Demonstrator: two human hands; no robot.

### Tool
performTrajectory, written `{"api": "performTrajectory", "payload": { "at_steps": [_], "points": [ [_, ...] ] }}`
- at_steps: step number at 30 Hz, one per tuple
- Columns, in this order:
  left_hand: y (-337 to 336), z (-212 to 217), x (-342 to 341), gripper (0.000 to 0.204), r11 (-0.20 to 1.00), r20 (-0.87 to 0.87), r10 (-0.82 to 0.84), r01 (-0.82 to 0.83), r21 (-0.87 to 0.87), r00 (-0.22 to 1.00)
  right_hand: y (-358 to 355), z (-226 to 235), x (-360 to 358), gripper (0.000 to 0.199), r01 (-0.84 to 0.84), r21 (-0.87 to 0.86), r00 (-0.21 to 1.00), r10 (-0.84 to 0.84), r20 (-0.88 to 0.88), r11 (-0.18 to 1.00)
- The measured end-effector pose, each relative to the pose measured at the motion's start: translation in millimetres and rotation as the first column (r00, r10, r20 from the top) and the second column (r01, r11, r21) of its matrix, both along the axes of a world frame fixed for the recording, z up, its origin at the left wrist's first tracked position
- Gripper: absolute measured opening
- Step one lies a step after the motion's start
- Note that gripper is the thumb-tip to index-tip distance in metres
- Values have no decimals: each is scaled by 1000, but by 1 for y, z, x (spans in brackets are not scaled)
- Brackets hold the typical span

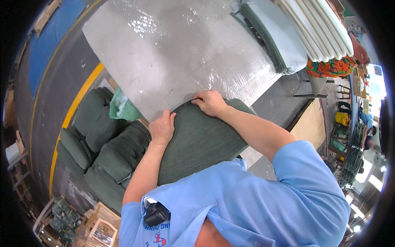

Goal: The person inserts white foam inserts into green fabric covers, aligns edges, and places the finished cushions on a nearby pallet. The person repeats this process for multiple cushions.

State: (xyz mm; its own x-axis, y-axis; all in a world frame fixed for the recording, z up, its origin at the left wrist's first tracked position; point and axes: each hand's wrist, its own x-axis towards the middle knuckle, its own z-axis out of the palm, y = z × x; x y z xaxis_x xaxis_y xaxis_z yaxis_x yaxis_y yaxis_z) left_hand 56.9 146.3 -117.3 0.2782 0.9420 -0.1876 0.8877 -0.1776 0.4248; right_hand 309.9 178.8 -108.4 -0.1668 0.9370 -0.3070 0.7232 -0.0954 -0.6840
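Observation:
A dark green fabric-covered cushion (197, 144) with a rounded far edge lies against my body at the near edge of the wrapped work table (160, 57). My left hand (162, 128) is closed on the cushion's left edge, thumb raised along the rim. Farther along that rim, my right hand (209, 103) pinches the fabric edge between bent fingers and thumb. My right forearm crosses over the cushion's right side. The cushion's near part is hidden by my blue shirt.
Green cushions (107, 144) are piled on the left, beside a light green bag (123, 106) with white filling. Stacked pale panels (271, 35) lie on the table's far right, near white ribbed pieces (317, 29). A yellow line (82, 92) marks the floor.

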Motion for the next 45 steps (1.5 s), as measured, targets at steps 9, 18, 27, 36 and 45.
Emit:
{"api": "performTrajectory", "payload": {
  "at_steps": [9, 18, 27, 36, 45],
  "points": [
    [-28, 119, -61, 53, 966, 345, 174, -91, -243, 922, -24, 119, 95, 66, -7, -133, 993, 23, 119, 991],
    [-127, 147, -76, 114, 738, 29, 437, -340, -583, 899, -88, 143, 109, 142, 204, -586, 974, -102, 203, 784],
    [-95, 132, -46, 135, 582, -272, 453, -513, -631, 849, -54, 97, 98, 131, 228, -700, 929, 65, 365, 676],
    [-68, 89, -46, 119, 564, -340, 502, -599, -568, 795, -38, 67, 102, 114, 286, -684, 933, -32, 359, 671],
    [-66, 47, -74, 95, 585, -216, 564, -570, -576, 797, -31, 42, 116, 102, 299, -715, 951, -138, 277, 631]
  ]
}}
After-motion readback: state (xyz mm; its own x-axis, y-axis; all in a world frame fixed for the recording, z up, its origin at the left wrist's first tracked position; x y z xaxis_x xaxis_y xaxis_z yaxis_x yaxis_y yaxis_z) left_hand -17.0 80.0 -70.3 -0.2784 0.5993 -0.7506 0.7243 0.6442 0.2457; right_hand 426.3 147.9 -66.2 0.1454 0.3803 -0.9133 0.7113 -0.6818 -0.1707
